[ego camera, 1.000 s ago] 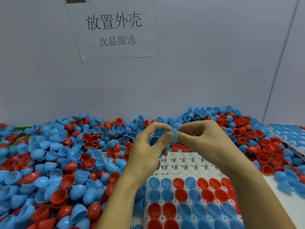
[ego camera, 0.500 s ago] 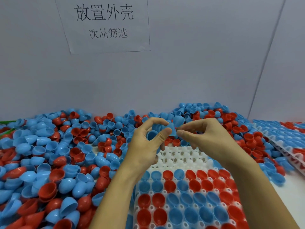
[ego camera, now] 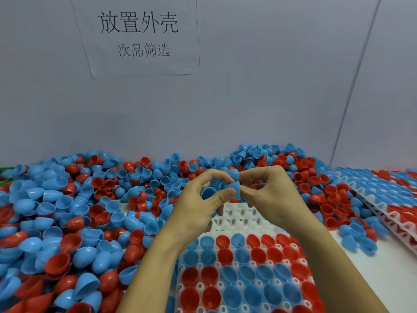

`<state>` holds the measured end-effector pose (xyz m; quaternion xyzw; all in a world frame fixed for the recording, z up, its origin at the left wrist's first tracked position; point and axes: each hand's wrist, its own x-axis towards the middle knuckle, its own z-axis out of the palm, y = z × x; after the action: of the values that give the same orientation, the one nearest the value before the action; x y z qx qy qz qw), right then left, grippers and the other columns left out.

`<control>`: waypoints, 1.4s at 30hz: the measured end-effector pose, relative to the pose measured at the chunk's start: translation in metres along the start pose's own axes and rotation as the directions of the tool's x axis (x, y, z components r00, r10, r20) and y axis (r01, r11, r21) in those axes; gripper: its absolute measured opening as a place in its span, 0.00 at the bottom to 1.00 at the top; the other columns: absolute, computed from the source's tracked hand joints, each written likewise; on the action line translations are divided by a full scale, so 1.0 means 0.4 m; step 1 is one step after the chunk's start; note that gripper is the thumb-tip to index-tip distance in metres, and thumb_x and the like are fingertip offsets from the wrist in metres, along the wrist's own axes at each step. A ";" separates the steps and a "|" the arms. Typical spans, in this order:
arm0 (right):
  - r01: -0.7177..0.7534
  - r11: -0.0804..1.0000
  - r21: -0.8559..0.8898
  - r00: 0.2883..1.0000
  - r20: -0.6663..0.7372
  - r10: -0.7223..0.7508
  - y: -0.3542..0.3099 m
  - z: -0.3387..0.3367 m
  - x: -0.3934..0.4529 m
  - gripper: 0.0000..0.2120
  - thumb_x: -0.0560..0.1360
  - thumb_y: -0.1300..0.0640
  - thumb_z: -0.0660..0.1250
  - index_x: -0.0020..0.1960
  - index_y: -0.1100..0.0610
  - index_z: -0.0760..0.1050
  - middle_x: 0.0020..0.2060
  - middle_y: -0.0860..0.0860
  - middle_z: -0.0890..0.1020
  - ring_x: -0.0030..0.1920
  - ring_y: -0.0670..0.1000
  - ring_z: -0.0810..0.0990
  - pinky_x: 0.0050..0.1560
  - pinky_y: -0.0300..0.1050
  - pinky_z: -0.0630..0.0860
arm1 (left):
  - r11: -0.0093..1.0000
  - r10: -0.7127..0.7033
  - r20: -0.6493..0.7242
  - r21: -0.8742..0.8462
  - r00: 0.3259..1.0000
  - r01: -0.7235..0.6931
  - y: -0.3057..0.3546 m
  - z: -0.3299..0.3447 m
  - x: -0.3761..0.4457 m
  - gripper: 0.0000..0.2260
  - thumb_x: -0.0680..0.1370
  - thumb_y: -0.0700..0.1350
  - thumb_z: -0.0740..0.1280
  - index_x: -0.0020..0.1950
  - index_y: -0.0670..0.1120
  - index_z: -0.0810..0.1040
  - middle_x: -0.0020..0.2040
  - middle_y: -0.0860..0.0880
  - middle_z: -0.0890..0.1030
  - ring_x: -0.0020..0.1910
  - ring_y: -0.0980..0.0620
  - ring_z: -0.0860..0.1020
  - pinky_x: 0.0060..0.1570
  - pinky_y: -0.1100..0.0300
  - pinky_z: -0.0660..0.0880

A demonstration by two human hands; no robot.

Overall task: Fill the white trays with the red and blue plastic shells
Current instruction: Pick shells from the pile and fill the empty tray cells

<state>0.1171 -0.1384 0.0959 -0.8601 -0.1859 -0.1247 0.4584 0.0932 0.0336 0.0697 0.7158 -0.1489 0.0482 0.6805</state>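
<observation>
White table (ego camera: 383,267) against a grey wall (ego camera: 248,98) bearing a paper sign (ego camera: 140,37). Left hand (ego camera: 198,213) and right hand (ego camera: 273,199) pinch nested blue shells (ego camera: 222,186) above the half-filled white tray (ego camera: 239,219); loose shells (ego camera: 67,211) heaped around.

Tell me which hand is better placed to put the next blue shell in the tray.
Probably the right hand: it pinches the end blue shell above the white tray's empty rows, while the left hand holds the remaining stack.

a tray (ego camera: 239,220) sits on the worktop (ego camera: 383,274) before the person, its near rows filled with shells (ego camera: 246,274). loose shells (ego camera: 74,222) lie heaped to its left and behind it. more filled trays (ego camera: 383,199) lie at the right. a paper sign (ego camera: 140,35) hangs on the wall (ego camera: 270,86) behind.
</observation>
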 end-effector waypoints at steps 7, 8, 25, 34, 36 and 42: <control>-0.034 0.938 -0.345 0.999 0.020 0.043 0.074 -0.071 0.061 0.02 0.76 0.59 0.72 0.46 0.53 0.83 0.40 0.44 0.82 0.41 0.46 0.82 0.42 0.37 0.80 | 0.999 0.019 -0.056 -0.029 0.998 -0.020 -0.011 -0.010 0.007 0.07 0.78 0.56 0.67 0.53 0.58 0.82 0.36 0.40 0.76 0.27 0.51 0.65 0.21 0.64 0.62; -0.029 0.898 -0.439 0.996 0.064 0.064 0.094 -0.084 0.072 0.02 0.75 0.58 0.72 0.48 0.54 0.83 0.39 0.44 0.82 0.40 0.46 0.82 0.40 0.37 0.80 | 0.999 0.017 -0.059 -0.036 0.998 -0.019 -0.013 -0.014 0.008 0.07 0.78 0.56 0.67 0.53 0.59 0.82 0.35 0.42 0.76 0.26 0.51 0.64 0.21 0.64 0.62; 0.052 0.541 -0.840 0.846 0.325 0.423 0.205 -0.055 0.063 0.09 0.72 0.65 0.68 0.51 0.61 0.81 0.48 0.58 0.82 0.47 0.59 0.82 0.48 0.55 0.83 | 0.957 -0.110 -0.158 -0.283 0.981 0.061 -0.005 -0.023 0.012 0.13 0.85 0.46 0.59 0.51 0.54 0.83 0.50 0.43 0.81 0.30 0.54 0.74 0.19 0.66 0.61; 0.099 0.770 -0.630 0.953 0.282 0.108 0.082 -0.054 0.084 0.08 0.80 0.55 0.67 0.56 0.55 0.82 0.42 0.44 0.82 0.39 0.44 0.80 0.41 0.38 0.79 | 0.882 -0.229 -0.204 -0.458 0.952 0.114 -0.011 -0.035 0.017 0.13 0.81 0.49 0.67 0.62 0.44 0.77 0.46 0.45 0.84 0.30 0.54 0.75 0.17 0.66 0.62; 0.103 0.921 -0.377 0.981 0.191 -0.031 0.018 -0.022 0.070 0.09 0.80 0.51 0.66 0.56 0.49 0.82 0.46 0.43 0.85 0.43 0.42 0.83 0.45 0.37 0.80 | 0.891 -0.215 -0.201 -0.440 0.956 0.108 -0.011 -0.034 0.017 0.17 0.78 0.51 0.69 0.62 0.44 0.77 0.46 0.46 0.85 0.30 0.54 0.75 0.17 0.66 0.62; 0.087 0.996 -0.029 0.996 -0.007 -0.087 -0.054 0.073 0.031 0.09 0.74 0.45 0.72 0.51 0.46 0.76 0.37 0.46 0.82 0.39 0.41 0.81 0.40 0.32 0.77 | 0.912 -0.193 -0.225 -0.400 0.955 0.090 -0.011 -0.033 0.016 0.18 0.73 0.56 0.70 0.60 0.50 0.80 0.45 0.47 0.82 0.31 0.54 0.77 0.17 0.65 0.64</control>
<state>0.1203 -0.1004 0.1006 -0.8571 -0.2195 -0.1508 0.4409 0.1021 0.0457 0.0680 0.5644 -0.0126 0.0615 0.8231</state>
